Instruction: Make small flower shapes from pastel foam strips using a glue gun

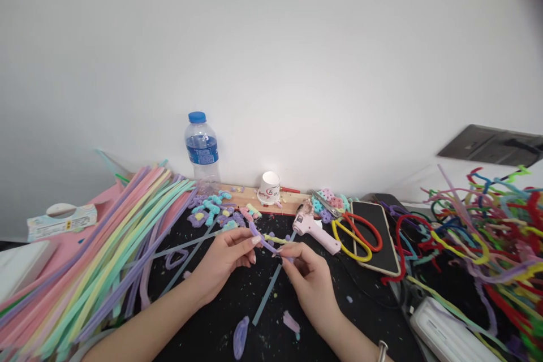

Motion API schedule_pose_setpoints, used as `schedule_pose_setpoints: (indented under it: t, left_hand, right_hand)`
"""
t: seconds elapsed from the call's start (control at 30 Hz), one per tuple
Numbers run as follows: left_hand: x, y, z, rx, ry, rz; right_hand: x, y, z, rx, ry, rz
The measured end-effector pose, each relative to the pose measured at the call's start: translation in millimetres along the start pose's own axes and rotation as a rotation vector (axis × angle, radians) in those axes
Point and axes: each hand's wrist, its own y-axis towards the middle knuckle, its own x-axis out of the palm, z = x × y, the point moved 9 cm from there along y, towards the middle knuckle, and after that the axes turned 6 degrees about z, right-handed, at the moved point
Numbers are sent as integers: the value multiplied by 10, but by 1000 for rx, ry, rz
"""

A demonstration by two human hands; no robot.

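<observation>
My left hand (227, 260) and my right hand (307, 274) meet over a black mat (237, 308), both pinching one short purple pipe cleaner (265, 243) that bends between their fingertips. A yellow piece (275, 239) sticks out beside it. A long pale blue strip (267, 294) lies on the mat just below the hands. Small purple scraps (240, 336) lie nearer to me.
A large bundle of pastel pipe cleaners (97, 260) fills the left. Small fuzzy flowers (216, 212), a water bottle (202, 150), a paper cup (268, 188), a pink glue gun (314, 229), scissors (324, 201), a phone (373, 235) and tangled bright pipe cleaners (483, 232) surround the mat.
</observation>
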Motion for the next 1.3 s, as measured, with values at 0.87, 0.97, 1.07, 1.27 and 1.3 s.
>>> schedule_pose_setpoints:
  t: [0.87,0.97,1.07,1.27,1.3]
  left_hand:
    - [43,-25,81,136,202,13]
    - [42,-34,92,130,221,18]
    - [42,-43,101,125,247,23]
    - [47,-42,118,136,259,19]
    - [49,-41,122,138,260,18]
  right_hand:
    - [248,-218,-426,-528,-394,-223]
    - [236,-208,-403,-503,-363,-212]
    - [213,-192,-379,-469,-320,-192]
    - [151,-151,-359,-407,-253,-132]
    - [140,-143,-355,-395,-252,-122]
